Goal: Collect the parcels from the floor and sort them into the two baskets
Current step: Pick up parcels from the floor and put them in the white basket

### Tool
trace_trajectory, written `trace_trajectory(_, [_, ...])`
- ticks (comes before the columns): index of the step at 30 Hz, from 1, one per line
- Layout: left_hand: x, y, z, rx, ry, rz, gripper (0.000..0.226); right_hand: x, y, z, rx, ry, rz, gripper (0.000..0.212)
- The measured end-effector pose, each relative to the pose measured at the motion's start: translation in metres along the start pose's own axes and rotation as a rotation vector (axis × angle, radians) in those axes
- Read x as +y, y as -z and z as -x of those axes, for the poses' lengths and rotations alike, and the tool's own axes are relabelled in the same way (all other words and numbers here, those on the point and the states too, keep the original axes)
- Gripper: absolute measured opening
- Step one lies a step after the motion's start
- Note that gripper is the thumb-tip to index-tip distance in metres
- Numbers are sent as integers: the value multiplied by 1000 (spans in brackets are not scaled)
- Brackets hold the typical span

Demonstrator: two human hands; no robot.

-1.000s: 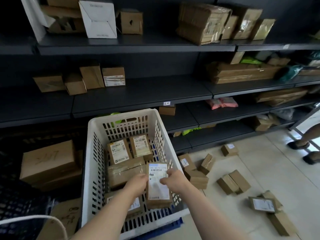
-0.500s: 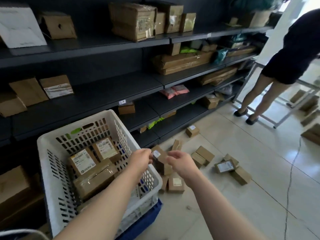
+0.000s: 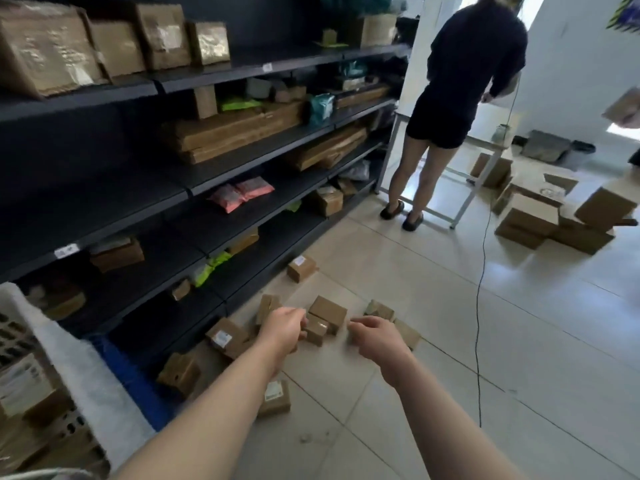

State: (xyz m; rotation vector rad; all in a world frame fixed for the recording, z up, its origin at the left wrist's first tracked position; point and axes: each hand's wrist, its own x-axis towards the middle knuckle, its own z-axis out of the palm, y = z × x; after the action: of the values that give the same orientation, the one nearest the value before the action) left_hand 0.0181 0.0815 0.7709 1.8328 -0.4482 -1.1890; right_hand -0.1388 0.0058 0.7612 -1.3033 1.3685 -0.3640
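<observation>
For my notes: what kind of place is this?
Probably a parcel stockroom: dark shelving holds taped cartons, small labelled parcels lie on the tiled floor, and a white basket holds more.

**Supervisor:** Report all legible text in view.

**Operator:** None is legible. I log label positions relative to the dark shelving:
1. Lower shelf tag, on a shelf edge: white, print blurred.
2. Upper shelf tag, on a higher shelf edge: blurred.
3. Flat parcel, on the floor against the shelving base: white label, dark marks only.
4. Far parcel, on the floor just beside the base: small label, unreadable.
5. Near parcel, on the floor out from the base: white label, unreadable.

**Supervisor:** Basket contents?

**Operator:** White basket, at the shelving's left end: I see one white label on a boxed parcel. No characters resolve.
</observation>
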Motion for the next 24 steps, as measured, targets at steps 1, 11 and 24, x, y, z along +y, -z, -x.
trace_trajectory(1, [6,-20,-10,-10,4,-14,24,3,20,-12,15,-16,0,16])
trace_trajectory(11, [33,-162,-112,-86,120,-48,17,39,139,-138,88,-172,-35,11])
trace_trajectory(24, [58,-285,-377,-197,287,-159,22,76,191,-383,197,-387,-181,17])
